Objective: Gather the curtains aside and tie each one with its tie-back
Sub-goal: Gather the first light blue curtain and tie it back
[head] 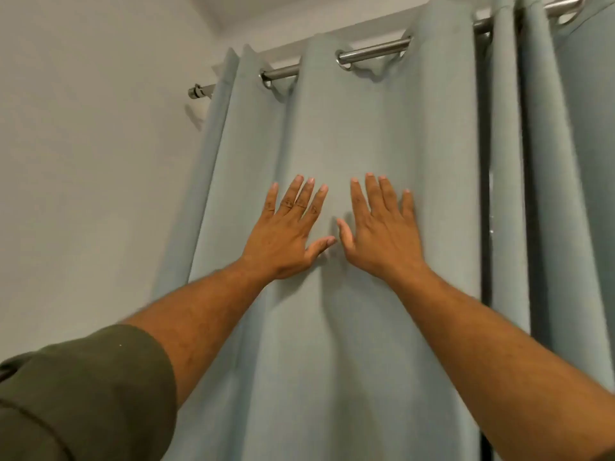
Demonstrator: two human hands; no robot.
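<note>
Head cam: both hands flat on the pale blue-green curtain (349,128), fingers straight and spread, gripping nothing. Left hand (286,232) and right hand (382,234) sit side by side, thumbs nearly touching. The curtain hangs from a metal rod (372,53); a second curtain (565,161) hangs to the right, probably a separate panel.

Single head-worn view, angled upward, close to the curtain (349,128) and rod (372,53).

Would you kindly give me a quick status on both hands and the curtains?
Left hand, right hand flat on left curtain, fingers straight. Curtain ungathered on rod. No tie-back in view.
</note>
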